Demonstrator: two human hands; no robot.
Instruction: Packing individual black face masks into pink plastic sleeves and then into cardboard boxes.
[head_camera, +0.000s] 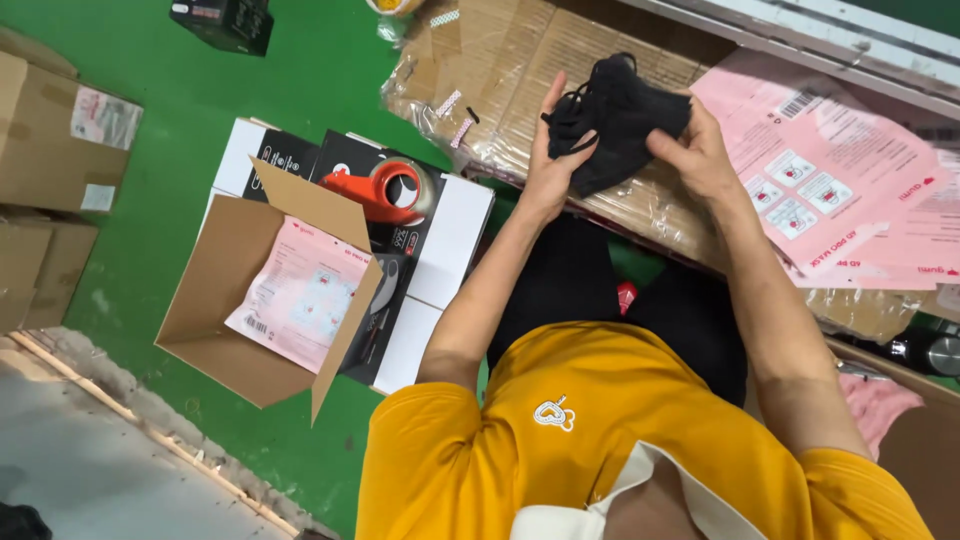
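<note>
Left hand: raised over the worktop, fingers pointing up, thumb and fingers closed on the left side of a bundle of black masks. Thin black ear loops trail across its fingers.

Right hand: closed on the right side of the same bundle, thumb pressed on the dark fabric. Both hands hold it just above the worktop, not resting on it.

Worktop: covered with flattened brown cardboard under clear film, with short strips of tape lying on it near the upper left.

Pink printed bags: a loose stack lying flat on the worktop, just right of the right hand, overlapping one another.

Open cardboard box: stands on the green floor to the person's left, flaps up, well apart from the hands. One pink printed bag lies inside it.

Tape dispenser: red, with a roll of clear tape, resting on black-and-white boxes just behind the open box.

Closed brown cartons: stacked at the far left on the floor.

Dark box: on the floor at the top edge, partly cut off.

Person: wears a yellow shirt and dark trousers, positioned close against the worktop edge.
</note>
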